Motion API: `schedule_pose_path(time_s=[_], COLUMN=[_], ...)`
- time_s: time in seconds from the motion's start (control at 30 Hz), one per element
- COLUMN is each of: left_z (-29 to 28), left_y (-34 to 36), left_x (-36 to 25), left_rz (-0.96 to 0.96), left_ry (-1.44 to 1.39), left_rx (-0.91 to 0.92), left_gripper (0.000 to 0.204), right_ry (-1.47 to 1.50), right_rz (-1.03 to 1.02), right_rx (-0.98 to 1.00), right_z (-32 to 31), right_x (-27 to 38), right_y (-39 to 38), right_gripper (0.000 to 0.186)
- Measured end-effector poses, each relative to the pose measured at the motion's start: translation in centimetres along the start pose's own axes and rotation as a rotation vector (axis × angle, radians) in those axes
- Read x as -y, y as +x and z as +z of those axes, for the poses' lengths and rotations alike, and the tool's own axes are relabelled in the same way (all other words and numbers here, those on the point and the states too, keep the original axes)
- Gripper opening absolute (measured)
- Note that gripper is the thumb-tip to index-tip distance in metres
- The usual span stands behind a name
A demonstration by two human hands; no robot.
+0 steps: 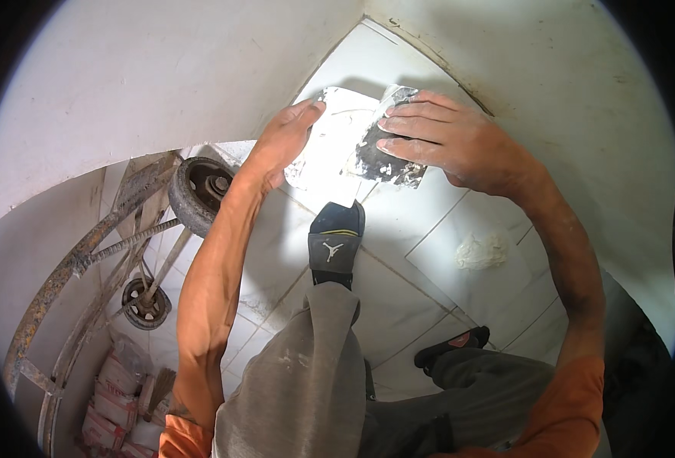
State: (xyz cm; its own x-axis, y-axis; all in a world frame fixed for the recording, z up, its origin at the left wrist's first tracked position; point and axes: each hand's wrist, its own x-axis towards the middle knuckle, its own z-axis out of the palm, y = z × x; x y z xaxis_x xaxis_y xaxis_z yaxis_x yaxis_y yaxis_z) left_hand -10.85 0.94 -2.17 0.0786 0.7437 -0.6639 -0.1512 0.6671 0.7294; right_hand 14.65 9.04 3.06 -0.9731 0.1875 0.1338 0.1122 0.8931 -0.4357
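My left hand (285, 143) grips the edge of a flat white plate (328, 141), thumb on top, its surface bright with glare. My right hand (467, 141) holds a flat, dark, putty-smeared spreader (376, 156), fingers laid across its face and thumb out of sight. The spreader's left edge meets or overlaps the white plate; glare hides whether they touch. Both are held above the tiled floor near a wall corner. A soft off-white lump that looks like putty (482, 250) lies on the floor below my right forearm.
Pale walls (177, 69) close in on both sides. To the left stands a rusty metal frame (70, 267) with a large wheel (200, 195) and a smaller wheel (146, 304). Red-and-white packages (112, 401) are piled at lower left. My sandalled foot (335, 244) rests below the plate.
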Motion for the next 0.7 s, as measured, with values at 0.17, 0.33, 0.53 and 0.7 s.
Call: schedule_pose_path(time_s=[0.17, 0.33, 0.53, 0.7], left_z=[-0.2, -0.7, -1.3, -2.4], left_y=[0.4, 0.5, 1.2, 1.7], left_x=[0.4, 0.1, 1.5, 3.2], left_rz=[0.017, -0.005, -0.05, -0.068], left_ry=[0.027, -0.018, 0.046, -0.107], left_rx=[-0.033, -0.003, 0.058, -0.19], left_gripper=[0.038, 0.036, 0.046, 0.046], right_ry=[-0.046, -0.127, -0.051, 0.083], right_rz=[0.005, 0.005, 0.011, 0.054], right_rx=[-0.004, -0.007, 0.095, 0.266], right_z=[0.2, 0.0, 0.0, 0.1], right_x=[-0.2, -0.2, 0.0, -0.2], right_y=[-0.2, 0.2, 0.0, 0.1], right_gripper=[0.063, 0.034, 0.033, 0.035])
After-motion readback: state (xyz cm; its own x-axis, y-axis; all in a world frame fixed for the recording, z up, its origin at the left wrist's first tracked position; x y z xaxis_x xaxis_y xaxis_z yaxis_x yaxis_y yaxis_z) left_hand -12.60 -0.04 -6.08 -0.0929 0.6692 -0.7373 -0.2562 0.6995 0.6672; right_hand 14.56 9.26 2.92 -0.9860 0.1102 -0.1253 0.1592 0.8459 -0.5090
